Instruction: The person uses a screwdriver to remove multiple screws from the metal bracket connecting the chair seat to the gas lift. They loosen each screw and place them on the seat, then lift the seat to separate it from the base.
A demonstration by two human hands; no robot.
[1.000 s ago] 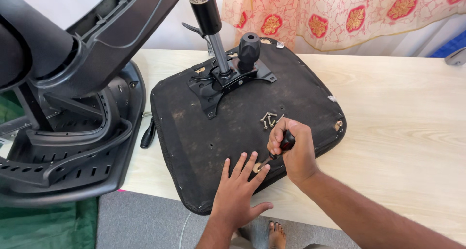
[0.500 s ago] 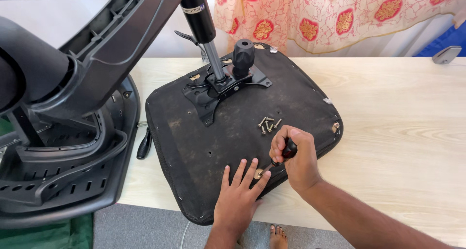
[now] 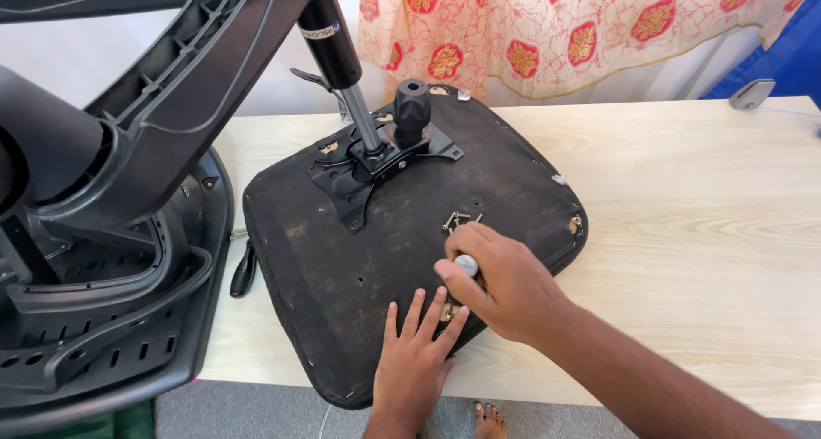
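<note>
Right hand (image 3: 505,289) grips a screwdriver (image 3: 465,265) upright; left hand (image 3: 415,353) presses the seat underside (image 3: 385,234).

place: home room, used as a makeshift repair spot
table: pale wood-look top (image 3: 684,200), not a workbench
curtain: floral, red and gold on cream (image 3: 547,29), domestic
floor: grey carpet (image 3: 256,409), bare foot (image 3: 487,418) on it
work: office chair seat (image 3: 410,225) upside down, loose screws (image 3: 457,221)

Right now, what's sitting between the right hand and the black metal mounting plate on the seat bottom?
In the head view, a small cluster of loose screws lies on the seat underside, just beyond the right hand. From there to the mounting plate is bare fabric.
</note>
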